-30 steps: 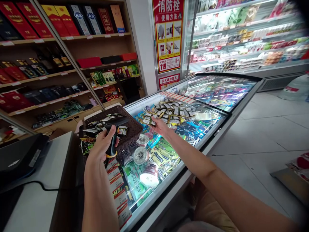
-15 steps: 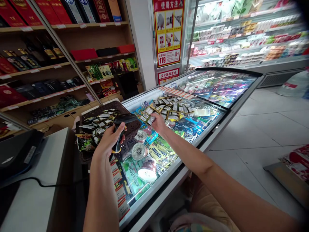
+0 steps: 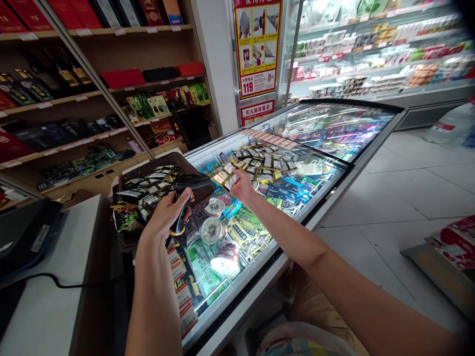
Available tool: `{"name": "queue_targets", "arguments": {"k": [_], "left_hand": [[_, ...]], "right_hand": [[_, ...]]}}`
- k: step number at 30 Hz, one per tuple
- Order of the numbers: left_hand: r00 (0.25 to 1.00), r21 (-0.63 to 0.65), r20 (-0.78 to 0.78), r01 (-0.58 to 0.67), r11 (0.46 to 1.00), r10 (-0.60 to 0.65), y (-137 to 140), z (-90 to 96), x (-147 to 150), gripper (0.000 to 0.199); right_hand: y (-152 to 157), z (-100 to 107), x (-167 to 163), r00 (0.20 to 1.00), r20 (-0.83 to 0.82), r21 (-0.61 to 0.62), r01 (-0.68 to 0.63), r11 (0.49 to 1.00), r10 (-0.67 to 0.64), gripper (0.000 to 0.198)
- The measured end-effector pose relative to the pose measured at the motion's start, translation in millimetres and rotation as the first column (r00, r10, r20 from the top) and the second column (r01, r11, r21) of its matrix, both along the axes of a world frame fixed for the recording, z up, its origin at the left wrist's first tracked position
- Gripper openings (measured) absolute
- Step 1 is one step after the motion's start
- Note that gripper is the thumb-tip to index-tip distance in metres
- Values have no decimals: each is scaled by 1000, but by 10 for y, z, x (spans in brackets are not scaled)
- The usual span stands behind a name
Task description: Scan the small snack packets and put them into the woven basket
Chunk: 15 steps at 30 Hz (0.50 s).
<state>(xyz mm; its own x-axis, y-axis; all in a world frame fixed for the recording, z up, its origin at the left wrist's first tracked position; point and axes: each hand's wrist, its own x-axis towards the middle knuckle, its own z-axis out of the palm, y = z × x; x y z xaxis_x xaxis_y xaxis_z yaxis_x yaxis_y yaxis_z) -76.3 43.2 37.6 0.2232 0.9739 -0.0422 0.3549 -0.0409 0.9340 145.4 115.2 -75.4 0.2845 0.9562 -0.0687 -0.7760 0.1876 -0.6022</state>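
Observation:
In my left hand (image 3: 167, 213) is a black handheld barcode scanner (image 3: 181, 217), its head pointing right. My right hand (image 3: 243, 188) pinches a small snack packet (image 3: 225, 175) by its near edge, with the printed label side up and bright. The packet is just in front of the scanner's head, over the freezer. Behind my right hand, many similar packets (image 3: 265, 159) are spread in a pile on the freezer's glass top. A dark brown woven basket (image 3: 198, 198) holds more packets (image 3: 148, 190), left of and partly behind the scanner.
The chest freezer (image 3: 326, 198) stretches away to the right, with ice-cream cups (image 3: 213, 230) showing inside. At left stands a white counter (image 3: 67, 277) with a black device (image 3: 27, 237) and cable. Shelves (image 3: 111, 32) and a refrigerated display (image 3: 371, 54) stand behind. A box (image 3: 454, 242) lies at right.
The packet in my right hand has tilted slightly and its label looks brighter, as if lit. Both hands stay nearly in place; the view has shifted a little.

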Motion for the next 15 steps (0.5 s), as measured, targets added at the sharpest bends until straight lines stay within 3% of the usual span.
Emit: {"name": "queue_targets", "arguments": {"k": [8,15], "left_hand": [[999,74,-6,35,997,-35,36,-53,-17,56],[995,92,-88,52,994,-44,28,-31,-18,48]], "right_hand": [[-18,57,-48,995,-98,-60,-1,998,-5,14],[0,19,-51,996,-81,-5,-27,1000,27,15]]}}
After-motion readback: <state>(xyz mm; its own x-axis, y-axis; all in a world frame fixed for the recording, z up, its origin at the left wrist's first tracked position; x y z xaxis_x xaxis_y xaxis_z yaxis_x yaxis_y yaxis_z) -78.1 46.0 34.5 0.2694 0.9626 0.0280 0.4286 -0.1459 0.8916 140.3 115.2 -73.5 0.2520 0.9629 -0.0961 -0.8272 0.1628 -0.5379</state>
